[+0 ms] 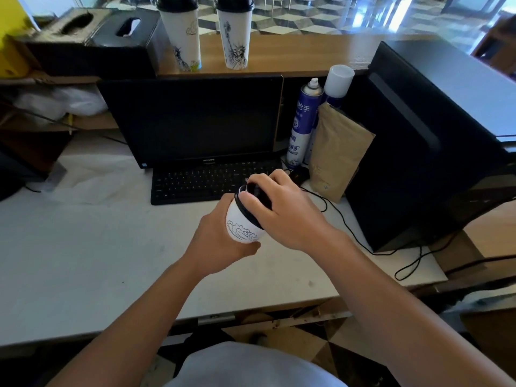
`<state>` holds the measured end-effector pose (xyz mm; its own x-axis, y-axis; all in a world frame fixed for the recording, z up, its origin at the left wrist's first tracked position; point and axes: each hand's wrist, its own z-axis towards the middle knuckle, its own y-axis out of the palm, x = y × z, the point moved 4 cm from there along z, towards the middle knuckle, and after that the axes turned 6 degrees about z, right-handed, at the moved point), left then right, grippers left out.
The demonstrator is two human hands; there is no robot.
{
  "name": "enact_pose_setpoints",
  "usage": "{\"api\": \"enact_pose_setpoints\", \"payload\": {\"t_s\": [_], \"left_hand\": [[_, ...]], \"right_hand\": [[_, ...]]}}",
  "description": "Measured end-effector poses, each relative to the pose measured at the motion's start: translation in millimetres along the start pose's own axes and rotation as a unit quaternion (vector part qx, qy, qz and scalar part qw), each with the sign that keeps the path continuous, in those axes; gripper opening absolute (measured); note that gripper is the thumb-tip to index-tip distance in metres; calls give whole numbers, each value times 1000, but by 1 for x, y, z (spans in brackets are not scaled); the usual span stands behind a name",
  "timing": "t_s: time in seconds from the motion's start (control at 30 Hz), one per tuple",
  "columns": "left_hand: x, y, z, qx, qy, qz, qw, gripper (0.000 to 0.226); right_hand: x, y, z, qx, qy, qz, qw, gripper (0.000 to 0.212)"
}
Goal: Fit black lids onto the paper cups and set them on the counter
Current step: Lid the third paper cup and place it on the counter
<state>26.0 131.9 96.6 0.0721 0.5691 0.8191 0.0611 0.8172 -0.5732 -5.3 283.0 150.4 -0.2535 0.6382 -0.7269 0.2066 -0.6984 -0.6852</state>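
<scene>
"White paper cup (241,227) up off the grey desk (83,261), tilted, its mouth leaning away toward the keyboard (195,182)," calls the 1st commentator. "The left hand (215,241) has it by the lower half, fingers curled round the wall, thumb across the near side."

"And the right hand (282,210) is on top," answers the 2nd. "Its fingers are bent over the black lid (247,208) and grip it. The lid sits on the cup's rim, but the palm hides much of it, so whether it is seated all the way round cannot be told."

"Both hands full, then, on 1 cup. What is on the shelf?"

"Up on the wooden counter (307,54), behind the dark monitor (192,118), a tall cup (183,37) stands upright with a black lid on. A 2nd tall cup (234,37) stands just right of it, apart from it, lidded as well."

"And off to the right of the monitor?"

"A blue spray can (303,121), then a brown paper bag (337,152) leaning beside it, then a black computer case (418,141). A black cable (343,222) loops across the desk below them."
</scene>
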Motion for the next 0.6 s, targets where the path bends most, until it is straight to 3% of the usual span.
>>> {"api": "enact_pose_setpoints", "payload": {"t_s": [0.17,0.3,0.37,0.43,0.5,0.6], "left_hand": [[8,10,-1,83,-7,116,990,79],[12,14,-4,152,16,238,959,81],[10,14,-4,139,19,232,963,82],[5,9,2,44,-14,146,988,86],[-1,3,9,-104,-52,36,993,82],[-4,-3,6,-309,-79,-117,941,65]], "right_hand": [[4,0,2,48,-19,43,998,34],[12,7,9,39,22,52,998,33],[17,9,13,28,48,50,997,32],[22,5,15,14,36,55,998,29],[23,0,13,-16,-13,71,997,28],[21,-2,8,-33,-88,102,990,26]]}}
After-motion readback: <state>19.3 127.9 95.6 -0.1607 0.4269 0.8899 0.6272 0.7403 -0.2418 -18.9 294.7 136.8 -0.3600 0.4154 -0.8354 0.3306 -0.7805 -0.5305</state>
